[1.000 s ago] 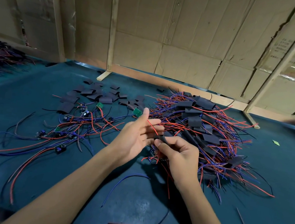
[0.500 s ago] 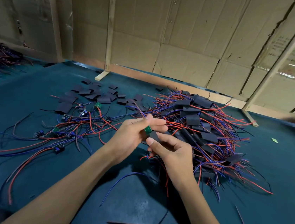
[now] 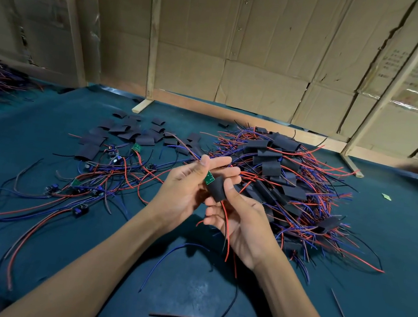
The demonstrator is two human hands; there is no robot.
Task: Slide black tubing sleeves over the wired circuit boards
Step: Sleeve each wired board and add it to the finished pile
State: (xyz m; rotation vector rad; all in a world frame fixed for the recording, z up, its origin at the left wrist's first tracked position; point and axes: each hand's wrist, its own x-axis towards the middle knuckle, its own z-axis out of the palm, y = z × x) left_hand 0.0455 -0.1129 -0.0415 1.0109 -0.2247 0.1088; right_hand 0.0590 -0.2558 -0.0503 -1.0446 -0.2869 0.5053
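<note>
Now one black sleeve [image 3: 216, 191] covers more of the one green board [image 3: 209, 178]; right hand [image 3: 241, 220] pinches sleeve, left hand [image 3: 189, 187] at 9 o'clock grips board.

A dark teal table [image 3: 38, 230] carried a big tangled heap of red and blue wires with black sleeves [image 3: 285, 190]; left of that heap lay loose flat black tubing pieces [image 3: 127, 133] and unsleeved wired green boards [image 3: 101, 177].

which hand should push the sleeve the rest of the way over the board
Probably the right hand: its thumb already pinches the black sleeve, while the left hand holds the green board by its wires.
</note>
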